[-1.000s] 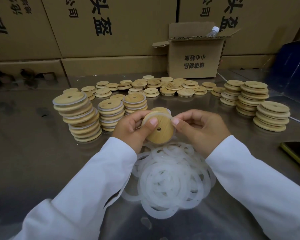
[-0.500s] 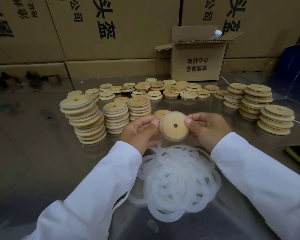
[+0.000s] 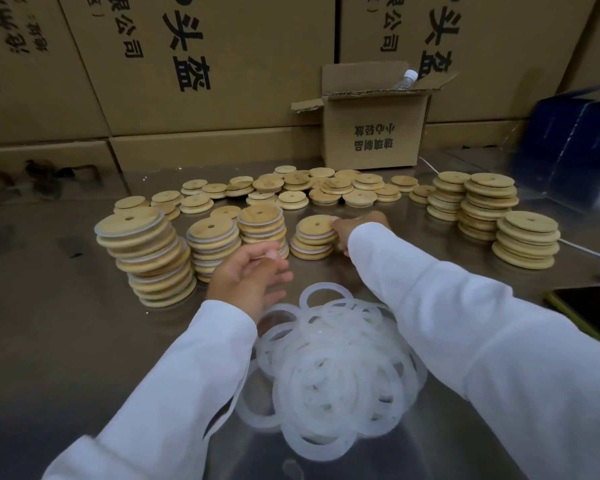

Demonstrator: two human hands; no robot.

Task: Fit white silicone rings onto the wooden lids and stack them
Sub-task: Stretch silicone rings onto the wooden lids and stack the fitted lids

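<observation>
On the bench (image 3: 49, 341), the ring pile (image 3: 333, 382) lies nearest; behind it stands the short stack (image 3: 314, 237), between the left stacks (image 3: 149, 258) and the right stacks (image 3: 489, 209) (loose lids (image 3: 291, 188) farther back), with the open carton (image 3: 371, 133) behind all.

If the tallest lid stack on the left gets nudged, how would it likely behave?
It would probably topple or shear: the stack leans, its lids offset step by step. The rings between lids may add grip, so it might slump rather than scatter. On the smooth metal table the base could also slide.
</observation>
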